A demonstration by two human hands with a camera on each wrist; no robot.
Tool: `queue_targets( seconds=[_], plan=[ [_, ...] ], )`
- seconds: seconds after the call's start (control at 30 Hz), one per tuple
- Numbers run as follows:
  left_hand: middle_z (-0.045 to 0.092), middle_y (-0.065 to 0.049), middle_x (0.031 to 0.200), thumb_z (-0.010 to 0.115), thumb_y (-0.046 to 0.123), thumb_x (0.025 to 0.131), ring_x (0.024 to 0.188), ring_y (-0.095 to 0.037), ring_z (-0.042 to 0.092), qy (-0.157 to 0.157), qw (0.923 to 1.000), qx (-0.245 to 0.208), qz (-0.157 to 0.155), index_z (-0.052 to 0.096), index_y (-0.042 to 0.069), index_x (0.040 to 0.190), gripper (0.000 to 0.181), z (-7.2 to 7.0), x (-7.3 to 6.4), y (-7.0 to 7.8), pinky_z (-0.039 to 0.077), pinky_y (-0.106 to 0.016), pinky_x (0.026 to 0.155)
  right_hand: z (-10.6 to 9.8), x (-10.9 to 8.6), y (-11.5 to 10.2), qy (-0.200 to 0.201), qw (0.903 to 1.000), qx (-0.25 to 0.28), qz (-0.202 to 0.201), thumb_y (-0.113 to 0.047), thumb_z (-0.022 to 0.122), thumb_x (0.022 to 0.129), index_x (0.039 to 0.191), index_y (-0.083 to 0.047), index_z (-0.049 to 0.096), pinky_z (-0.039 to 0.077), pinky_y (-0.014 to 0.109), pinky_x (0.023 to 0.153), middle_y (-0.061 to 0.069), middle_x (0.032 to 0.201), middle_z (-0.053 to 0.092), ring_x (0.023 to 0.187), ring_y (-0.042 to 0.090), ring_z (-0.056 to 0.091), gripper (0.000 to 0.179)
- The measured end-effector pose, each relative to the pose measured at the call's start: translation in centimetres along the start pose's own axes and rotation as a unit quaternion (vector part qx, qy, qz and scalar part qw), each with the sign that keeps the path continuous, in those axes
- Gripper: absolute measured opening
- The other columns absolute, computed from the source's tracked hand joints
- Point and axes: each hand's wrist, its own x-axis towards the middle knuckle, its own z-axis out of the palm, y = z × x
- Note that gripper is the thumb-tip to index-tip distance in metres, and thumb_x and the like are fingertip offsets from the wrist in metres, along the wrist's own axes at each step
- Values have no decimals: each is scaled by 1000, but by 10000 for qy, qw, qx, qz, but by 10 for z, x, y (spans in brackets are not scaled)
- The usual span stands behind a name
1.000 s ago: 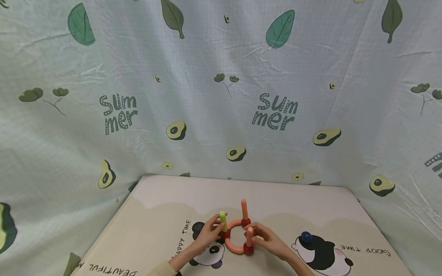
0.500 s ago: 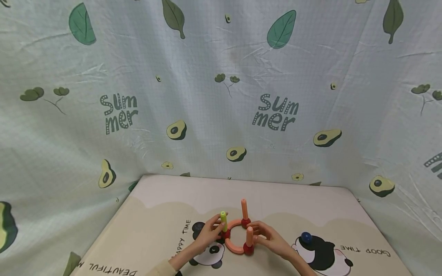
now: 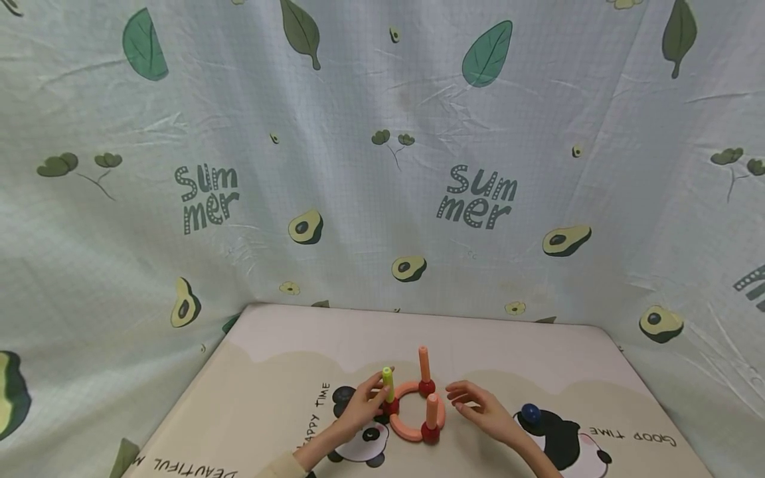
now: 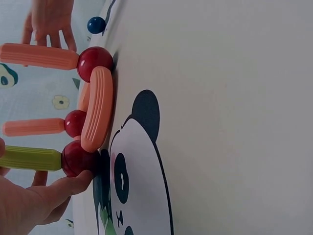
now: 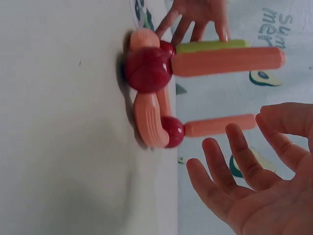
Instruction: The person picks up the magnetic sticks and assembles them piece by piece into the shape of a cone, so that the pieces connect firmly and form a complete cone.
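Note:
A ring of curved orange magnetic-style rods (image 3: 406,435) and red balls (image 3: 430,435) lies on the table. Upright from the balls stand a yellow-green rod (image 3: 388,386) at left, an orange rod (image 3: 424,365) at the back and another orange rod (image 3: 432,411) in front. My left hand (image 3: 358,409) holds the yellow-green rod near its base. In the left wrist view its thumb rests against the red ball (image 4: 78,159) under that rod. My right hand (image 3: 485,413) hovers just right of the ring, holding nothing, its fingers spread and loosely bent in the right wrist view.
A loose dark blue ball (image 3: 530,413) sits on the table (image 3: 287,332) beyond the right hand, over a printed panda. A pale curtain (image 3: 358,166) with leaf and avocado prints hangs behind and at the sides.
My right hand has let go of the ring's right side and drawn off to the right, uncovering the curved rod there. The left hand has stayed at the yellow-green rod.

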Motion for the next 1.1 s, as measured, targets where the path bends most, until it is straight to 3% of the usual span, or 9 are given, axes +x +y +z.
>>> queue_targets(
  seconds=[0.2,0.4,0.8,1.1],
  plan=[
    [50,-21,113,44,22,94,100,-32,55,86,9999,61,-12,36,9,135,44,1,1,-2,50,-44,73,-13,-10,3,345,9976,-522,289,-16,51,90,117,-2,50,47,19,72,21,113,56,97,33,56,30],
    [50,-22,113,44,24,94,101,-33,55,136,9999,93,-44,38,7,131,42,1,1,-2,51,-43,72,-27,-21,9,959,9876,-1241,-27,-9,53,87,112,-3,54,48,22,68,18,105,59,90,27,59,25],
    [51,-19,112,43,22,94,99,-29,55,124,9999,83,9,40,8,131,40,1,1,-3,50,-43,72,-49,-37,19,2021,9484,-2442,30,2,61,78,104,-11,59,45,22,60,6,95,62,79,7,57,29],
    [51,-21,114,43,25,94,101,-30,55,49,9999,69,55,39,8,133,43,0,-2,1,50,-43,73,-62,-49,25,2504,9208,-2986,-129,5,65,72,98,-9,61,42,22,58,2,92,59,76,22,57,30]
  ],
)
